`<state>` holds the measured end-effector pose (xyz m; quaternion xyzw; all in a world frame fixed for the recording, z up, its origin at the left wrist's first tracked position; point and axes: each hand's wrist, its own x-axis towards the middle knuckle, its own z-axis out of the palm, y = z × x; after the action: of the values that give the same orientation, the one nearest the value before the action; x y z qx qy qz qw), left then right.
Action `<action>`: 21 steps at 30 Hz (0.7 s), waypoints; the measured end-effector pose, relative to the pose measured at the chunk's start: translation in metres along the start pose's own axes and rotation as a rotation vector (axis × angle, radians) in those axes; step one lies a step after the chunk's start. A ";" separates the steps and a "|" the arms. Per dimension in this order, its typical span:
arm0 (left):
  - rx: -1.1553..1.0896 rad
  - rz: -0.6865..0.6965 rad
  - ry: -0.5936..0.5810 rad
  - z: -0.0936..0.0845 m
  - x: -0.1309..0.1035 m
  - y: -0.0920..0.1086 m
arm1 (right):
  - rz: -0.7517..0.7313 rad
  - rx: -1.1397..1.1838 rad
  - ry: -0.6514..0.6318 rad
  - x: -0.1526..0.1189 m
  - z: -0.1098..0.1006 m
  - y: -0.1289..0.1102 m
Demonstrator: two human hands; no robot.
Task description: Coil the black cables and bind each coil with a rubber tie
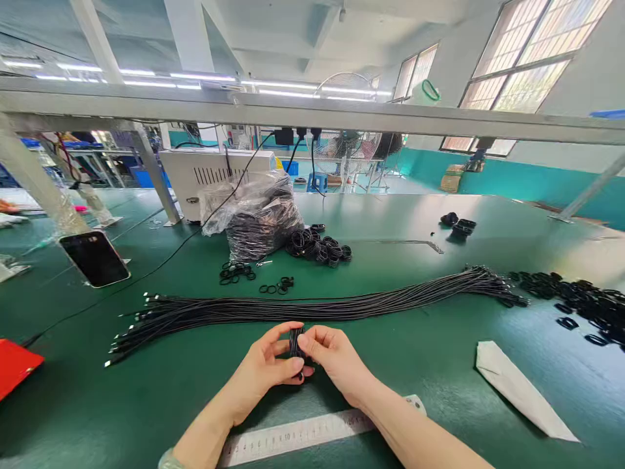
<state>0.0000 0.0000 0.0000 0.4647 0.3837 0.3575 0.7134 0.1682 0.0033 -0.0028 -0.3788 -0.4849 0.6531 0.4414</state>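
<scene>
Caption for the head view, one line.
Two hands hold a small black coil between a bundle of black cables and a metal ruler.

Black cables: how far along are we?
Apparently done: black coils piled by the plastic bag. In hand: a small black bundle, between the left hand and right hand. Seemingly left: long cables lying uncoiled across the table.

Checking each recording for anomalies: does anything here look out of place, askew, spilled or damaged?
Nothing looks clearly damaged. Slightly untidy: a few black loops lie apart from the loose heap at right, and the ruler sits slanted, partly hidden by the right forearm.
</scene>
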 end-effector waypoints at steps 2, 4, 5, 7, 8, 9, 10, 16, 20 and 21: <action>-0.088 -0.018 -0.049 0.000 -0.004 0.002 | -0.034 -0.078 0.043 -0.002 -0.004 -0.003; -0.172 -0.022 -0.088 -0.002 -0.006 0.003 | -0.092 -0.167 0.043 -0.003 -0.009 -0.008; -0.219 -0.016 -0.105 -0.004 -0.007 0.003 | -0.132 -0.220 0.021 -0.004 -0.011 -0.010; -0.294 0.001 -0.127 -0.008 -0.008 0.002 | -0.228 -0.325 -0.046 -0.005 -0.015 -0.015; -0.319 0.006 -0.135 -0.010 -0.008 0.001 | -0.273 -0.373 -0.073 -0.005 -0.016 -0.016; -0.335 0.011 -0.142 -0.011 -0.008 0.000 | -0.311 -0.413 -0.087 -0.006 -0.017 -0.017; -0.345 0.012 -0.149 -0.012 -0.008 -0.001 | -0.339 -0.438 -0.090 -0.006 -0.018 -0.016; -0.362 0.032 -0.168 -0.011 -0.007 -0.001 | -0.329 -0.431 -0.092 -0.006 -0.014 -0.008; -0.355 0.042 -0.165 -0.012 -0.005 -0.003 | -0.304 -0.406 -0.074 -0.005 -0.011 -0.005; -0.349 0.042 -0.162 -0.012 -0.004 -0.003 | -0.299 -0.415 -0.069 -0.005 -0.010 -0.004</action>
<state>-0.0121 -0.0001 -0.0056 0.3691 0.2473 0.3949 0.8041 0.1800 0.0019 -0.0006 -0.3628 -0.6739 0.4796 0.4292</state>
